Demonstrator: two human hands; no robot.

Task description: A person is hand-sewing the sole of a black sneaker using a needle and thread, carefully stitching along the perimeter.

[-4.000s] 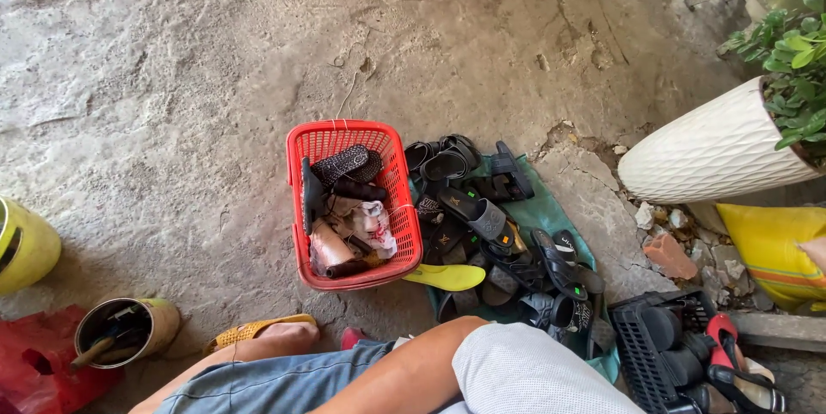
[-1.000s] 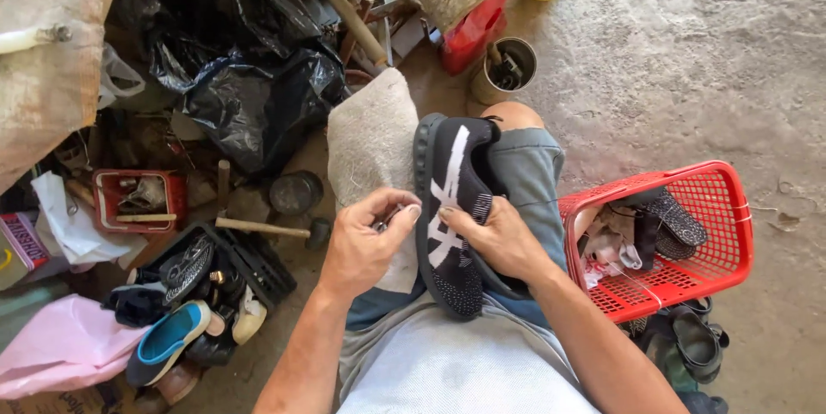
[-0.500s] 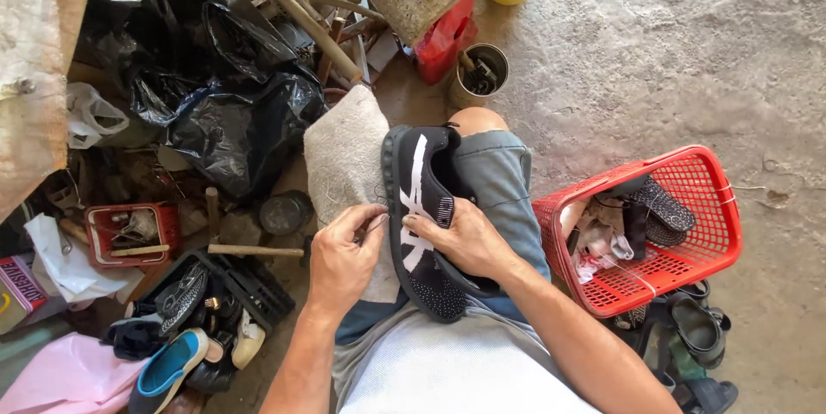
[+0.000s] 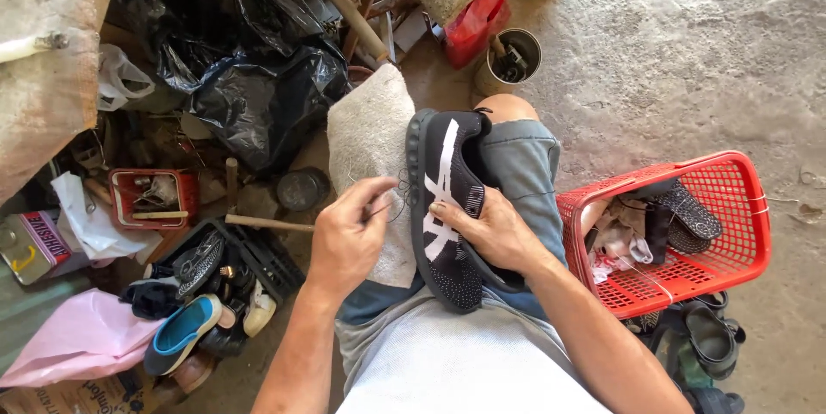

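The left hand (image 4: 348,237) comes up from the bottom of the view, with the forearm slanting up and a little to the right. Its fingers (image 4: 379,190) are curled in and pressed together at the tips — they pinch something thin, maybe a needle, but it is too small to tell. A loop of pale thread (image 4: 397,199) hangs between these fingers and the shoe.

The right hand (image 4: 492,229) comes in from the lower right. It lies flat on top of the black sneaker (image 4: 443,207) with its fingers (image 4: 447,207) spread a bit, and they press the shoe down onto the person's lap. The thumb is tucked at the far side and I cannot see it well.

The sneaker lies on the right thigh, over the blue shorts (image 4: 520,169). It is tipped on its side, so the white stripes face up. Its long side runs up and down in the view — one end points away near the knee, and the other end points back at the person's belly. The pinching fingers sit just beside its left edge, near the sole.

A rough grey cloth pad (image 4: 370,130) lies under the left hand. A red plastic basket (image 4: 731,233) with more shoes stands on the floor to the right.
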